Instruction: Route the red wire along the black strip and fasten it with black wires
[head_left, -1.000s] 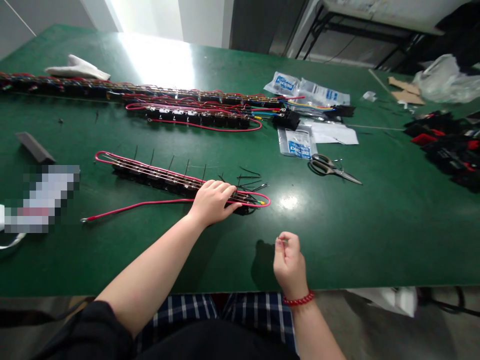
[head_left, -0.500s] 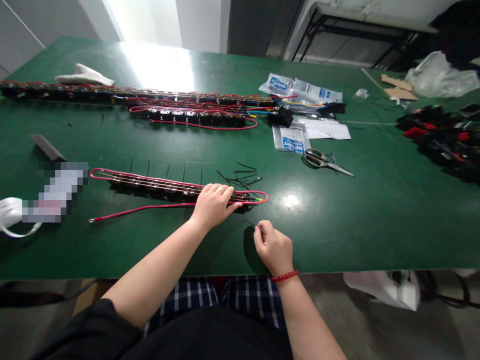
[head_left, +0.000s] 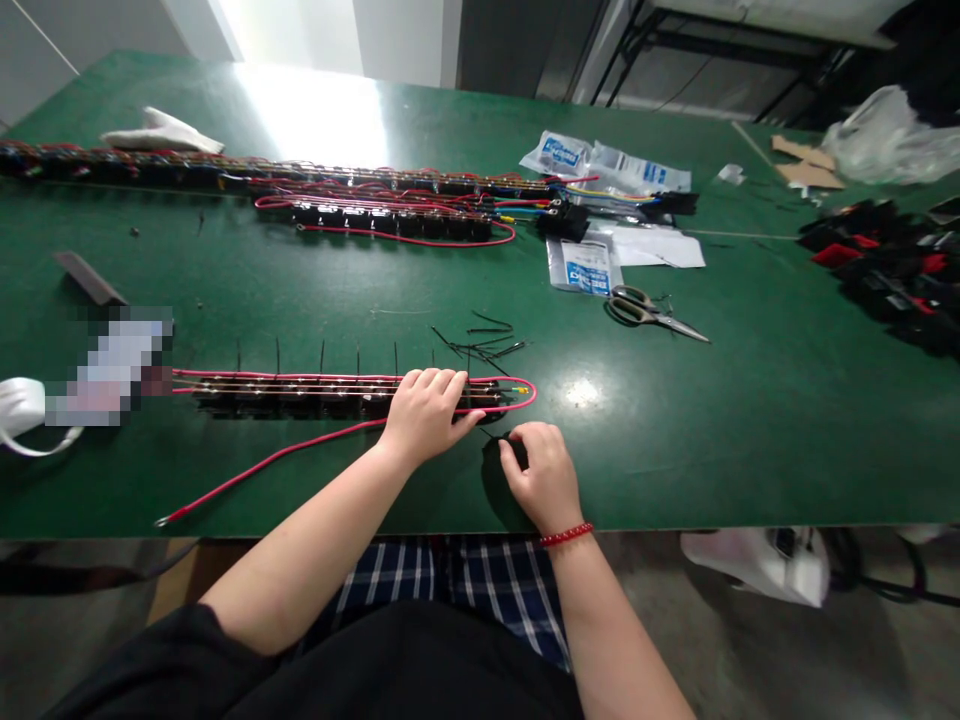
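Observation:
My left hand (head_left: pixel 424 412) lies over the right part of a long black segmented strip (head_left: pixel 292 392), its fingers wrapped over the top and thumb along the near side. Thin metal rods run along the strip, and a red cable (head_left: pixel 277 460) loops around its right end and trails off at the near left. Several thin black cable ties (head_left: pixel 358 355) stick up from the strip's far side. Just right of it, my right hand (head_left: pixel 541 470) hovers near the table, thumb and curled fingers apart. A thin dark tie end shows by its fingertips.
Loose black tie pieces (head_left: pixel 487 345) lie beyond the strip. Scissors (head_left: pixel 652 312), plastic packets (head_left: pixel 589 265) and a longer wired strip (head_left: pixel 360 180) are farther back on the green table (head_left: pixel 750 430). A phone-like blurred item (head_left: pixel 124 365) sits at left.
The strip's left end has swung toward me, with the cable's free end following. My right hand's pinched fingers have parted. My left hand stays on the strip.

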